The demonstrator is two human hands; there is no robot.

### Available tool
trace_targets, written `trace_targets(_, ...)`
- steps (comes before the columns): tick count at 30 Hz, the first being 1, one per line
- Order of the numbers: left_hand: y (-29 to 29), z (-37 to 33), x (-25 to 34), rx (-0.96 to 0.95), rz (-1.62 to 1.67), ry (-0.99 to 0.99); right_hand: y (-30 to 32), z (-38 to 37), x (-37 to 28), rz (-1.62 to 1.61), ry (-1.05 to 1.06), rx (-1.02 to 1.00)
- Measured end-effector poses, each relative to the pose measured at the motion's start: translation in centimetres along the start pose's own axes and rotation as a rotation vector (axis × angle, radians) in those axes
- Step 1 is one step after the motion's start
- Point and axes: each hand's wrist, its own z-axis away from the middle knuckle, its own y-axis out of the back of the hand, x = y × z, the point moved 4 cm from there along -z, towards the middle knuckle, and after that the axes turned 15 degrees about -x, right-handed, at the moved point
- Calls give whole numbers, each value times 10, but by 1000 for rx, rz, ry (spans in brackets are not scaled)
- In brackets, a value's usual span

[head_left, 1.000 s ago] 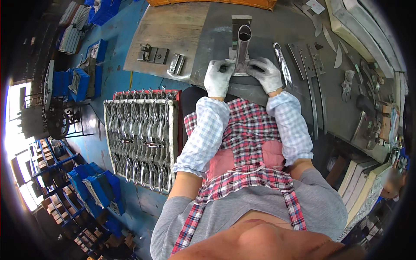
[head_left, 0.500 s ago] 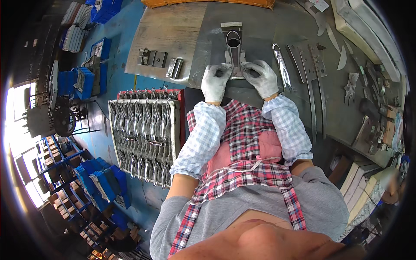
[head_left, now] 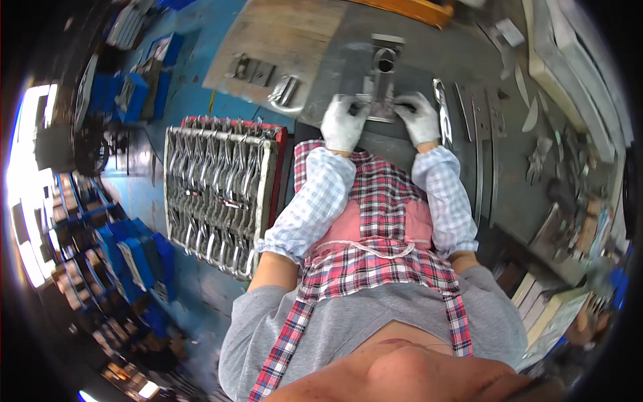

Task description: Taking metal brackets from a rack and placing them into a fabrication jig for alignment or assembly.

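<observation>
A shiny metal tubular part (head_left: 383, 80) with a dark oval opening at its far end stands on a small flat metal fixture (head_left: 387, 41) on the grey bench. My left hand (head_left: 344, 122), in a white glove, pinches the near end of this part from the left, fingers curled in. On the opposite side my right hand (head_left: 419, 119), also gloved, pinches that same end with thumb and forefinger. The fingertips are blurred, so the exact contact is hard to see. Just right of the right hand lies a long shiny metal piece (head_left: 442, 110).
On the left, a rack (head_left: 218, 187) holds many bent shiny metal pieces. Metal blocks (head_left: 253, 70) and a shiny bracket (head_left: 284, 92) lie on the wooden board (head_left: 281, 33). Long flat bars (head_left: 478, 127) and a grey glove (head_left: 538, 159) are to the right. An orange bin (head_left: 418, 10) stands beyond.
The whole view has turned and shifted slightly, moving the bench items rightward in the picture. Both hands stay at the near end of the metal tubular part.
</observation>
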Motion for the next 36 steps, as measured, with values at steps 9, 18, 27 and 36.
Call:
trace_targets(9,75,76,-34,-612,1008,163,-123,21,-118,671,596,-249)
trace_targets(18,379,256,-309,427,93,596,-141,14,-70,392,79,-676)
trace_targets(27,422,321,-488,507,-82,1130,-142,21,-62,723,144,-825)
trace_targets(36,462,317,-507,-77,-546,1061,-124,15,-67,794,-12,-786)
